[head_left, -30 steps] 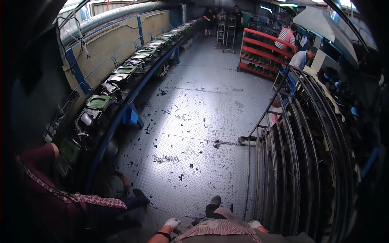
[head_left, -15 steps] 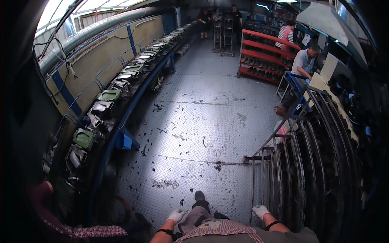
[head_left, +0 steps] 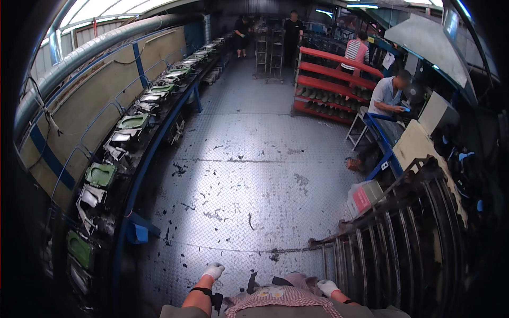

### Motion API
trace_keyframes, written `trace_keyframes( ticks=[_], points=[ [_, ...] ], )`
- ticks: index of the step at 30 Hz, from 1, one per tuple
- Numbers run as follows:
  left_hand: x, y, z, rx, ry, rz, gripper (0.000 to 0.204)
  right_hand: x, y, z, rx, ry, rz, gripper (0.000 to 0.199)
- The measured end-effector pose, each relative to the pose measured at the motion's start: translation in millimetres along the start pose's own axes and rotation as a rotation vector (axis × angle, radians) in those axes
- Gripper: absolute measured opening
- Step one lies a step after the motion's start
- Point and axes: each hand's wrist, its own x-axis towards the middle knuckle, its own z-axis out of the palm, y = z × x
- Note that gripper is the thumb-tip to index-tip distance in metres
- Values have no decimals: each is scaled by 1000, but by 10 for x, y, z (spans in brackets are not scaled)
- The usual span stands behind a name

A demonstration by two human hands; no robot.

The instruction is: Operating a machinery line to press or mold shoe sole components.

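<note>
My left hand (head_left: 213,271), in a white glove, is held out ahead of my body over the metal floor, its fingers curled in with nothing visible in them. On the other side, my right hand (head_left: 328,288), gloved in white too, hangs by my hip with fingers also curled and no object showing. It is nearest to a dark metal rack (head_left: 360,253), and I see no contact between them. A checked apron (head_left: 278,300) covers my front.
Along the left runs a line of green and silver moulds (head_left: 100,175). A blue bin (head_left: 138,233) hangs off its leg. A red shoe rack (head_left: 323,77) stands ahead right. A seated person (head_left: 387,95) works at a blue-framed table (head_left: 383,139). Scraps litter the floor (head_left: 249,175).
My view has moved forward along the aisle and turned slightly right. My left hand has swung forward, while the right sits lower by my hip. The person at the left edge has left view.
</note>
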Motion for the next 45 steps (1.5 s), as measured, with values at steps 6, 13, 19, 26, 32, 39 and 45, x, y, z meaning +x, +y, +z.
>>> trace_keyframes(
  ticks=[6, 13, 19, 26, 32, 39, 45],
  points=[
    [1039, 1733, -225, -52, 29, 170, 41, 1113, -877, -580, -129, -54, -81, 42],
    [1691, 2060, -40, 85, -160, -170, 42, 3097, -1306, -1834, -444, -126, -169, 35],
    [2470, 3020, -190, -122, 8, -178, 43, 4162, -2542, -3151, 117, -6, 86, 27],
    [3761, 4490, -308, -97, -76, -44, 41, 4973, -3497, -3623, 276, -1, 6, 26],
    [5027, 5619, -629, 202, -158, -10, 40, 5897, -2553, -3680, -528, -164, -72, 53],
    [6058, 7793, -1125, 263, -108, 217, 44, 6285, -2686, -4260, -656, -174, -10, 49],
    [6410, 8833, -942, 133, -17, 248, 42, 6892, -3979, -5073, -489, -238, 23, 47]
  ],
)
